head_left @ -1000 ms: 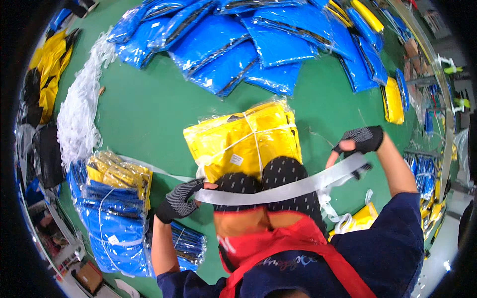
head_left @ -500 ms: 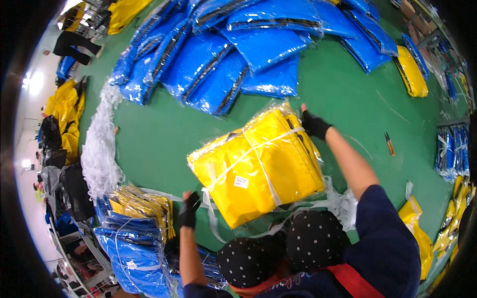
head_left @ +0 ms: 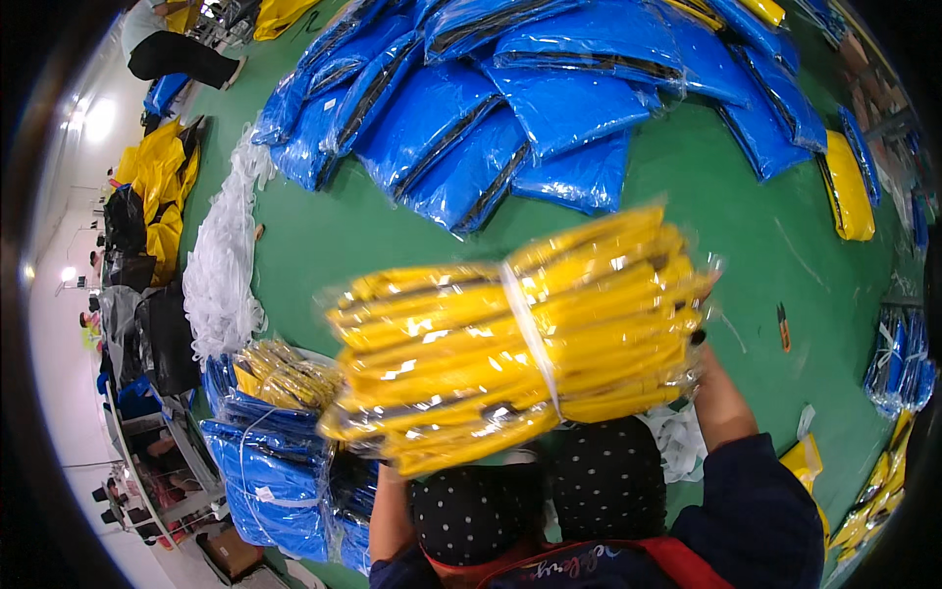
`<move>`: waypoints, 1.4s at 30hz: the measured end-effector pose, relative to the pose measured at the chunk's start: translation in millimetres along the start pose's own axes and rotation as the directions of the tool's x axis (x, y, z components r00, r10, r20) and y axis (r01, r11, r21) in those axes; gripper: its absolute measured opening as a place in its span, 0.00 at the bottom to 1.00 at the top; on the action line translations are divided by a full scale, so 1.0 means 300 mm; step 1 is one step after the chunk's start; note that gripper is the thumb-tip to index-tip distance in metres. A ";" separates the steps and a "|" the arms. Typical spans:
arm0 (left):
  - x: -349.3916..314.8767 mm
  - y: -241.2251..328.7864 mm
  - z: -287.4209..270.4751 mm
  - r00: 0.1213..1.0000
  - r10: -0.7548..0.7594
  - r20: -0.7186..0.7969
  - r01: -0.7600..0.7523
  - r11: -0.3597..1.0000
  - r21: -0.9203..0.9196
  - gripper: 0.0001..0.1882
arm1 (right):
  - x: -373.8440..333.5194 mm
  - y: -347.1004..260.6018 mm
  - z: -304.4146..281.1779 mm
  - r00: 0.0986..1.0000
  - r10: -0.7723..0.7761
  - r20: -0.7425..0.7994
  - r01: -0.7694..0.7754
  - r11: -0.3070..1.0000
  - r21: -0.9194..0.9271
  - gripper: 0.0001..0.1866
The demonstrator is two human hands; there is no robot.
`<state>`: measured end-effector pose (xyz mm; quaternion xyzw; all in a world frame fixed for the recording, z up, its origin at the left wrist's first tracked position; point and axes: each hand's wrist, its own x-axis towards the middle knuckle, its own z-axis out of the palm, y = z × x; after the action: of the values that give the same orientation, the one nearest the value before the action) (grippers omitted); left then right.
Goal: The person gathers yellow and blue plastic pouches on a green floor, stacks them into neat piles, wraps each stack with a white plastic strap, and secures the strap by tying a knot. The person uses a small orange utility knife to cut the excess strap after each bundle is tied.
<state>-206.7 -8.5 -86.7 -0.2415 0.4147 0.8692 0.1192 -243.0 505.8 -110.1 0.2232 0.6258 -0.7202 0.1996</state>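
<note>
A thick bundle of yellow garments in clear plastic bags (head_left: 451, 363), tied with a white strap (head_left: 530, 334), is raised on edge above my knees, blurred by motion. My right hand (head_left: 699, 339) in a black glove grips its right end, only fingertips showing. My left hand is hidden behind the bundle's lower left side; only the bare left forearm (head_left: 390, 506) shows, running up to it. My knees in black dotted fabric (head_left: 603, 471) are just below the bundle.
Green floor (head_left: 324, 236) all around. Blue bagged garments (head_left: 510, 108) are spread at the back. A tied blue and yellow stack (head_left: 265, 442) stands at my left, beside a heap of white straps (head_left: 224, 265). A small cutter (head_left: 783, 326) lies at right. Another person (head_left: 177, 54) is far left.
A second ago I held a white strap stretched between both hands. Then both hands took the flat yellow bundle by its ends, and now it is lifted off the floor and tipped on edge.
</note>
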 end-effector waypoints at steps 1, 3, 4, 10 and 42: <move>-0.015 -0.077 -0.045 0.998 -0.063 -0.014 0.062 0.997 -0.049 0.35 | -0.004 0.019 0.030 1.000 -0.018 -0.022 0.018 1.000 0.004 0.35; -0.019 -0.200 -0.113 0.992 -0.111 -0.055 0.104 0.987 -0.123 0.35 | 0.029 0.101 0.125 0.995 -0.082 -0.059 0.083 0.997 0.010 0.35; 0.035 -0.226 -0.110 0.991 -0.125 -0.041 0.118 0.983 -0.141 0.35 | 0.070 0.122 0.166 0.986 -0.137 -0.093 0.139 0.990 0.012 0.34; 0.165 -0.048 -0.124 0.972 -0.208 0.114 0.205 0.978 0.034 0.35 | 0.115 0.092 0.121 0.973 -0.209 -0.100 0.220 0.969 0.116 0.33; 0.364 0.115 0.222 0.992 -0.116 0.051 0.055 0.758 0.650 0.32 | 0.052 -0.083 0.025 0.989 -0.123 -0.085 -0.008 0.525 -0.851 0.31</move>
<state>-335.4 22.6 -84.6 -0.1658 0.6717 0.6763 0.2528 -270.5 501.8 -98.0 0.1251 0.9157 -0.3146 0.2164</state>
